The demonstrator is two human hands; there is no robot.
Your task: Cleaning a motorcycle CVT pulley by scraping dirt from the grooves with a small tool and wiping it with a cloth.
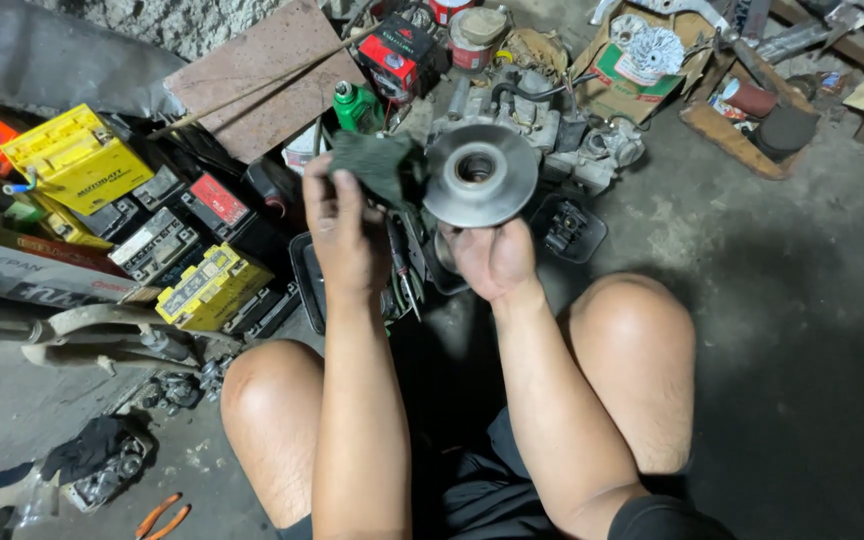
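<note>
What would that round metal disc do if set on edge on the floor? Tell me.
The metal disc in the right hand looks solid, so probably heavy for its size. Its round rim would likely roll on edge. The left hand holds a floppy dark green cloth.

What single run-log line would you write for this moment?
left hand: holds dark green rag | right hand: holds round metal disc | setting: concrete floor
</note>
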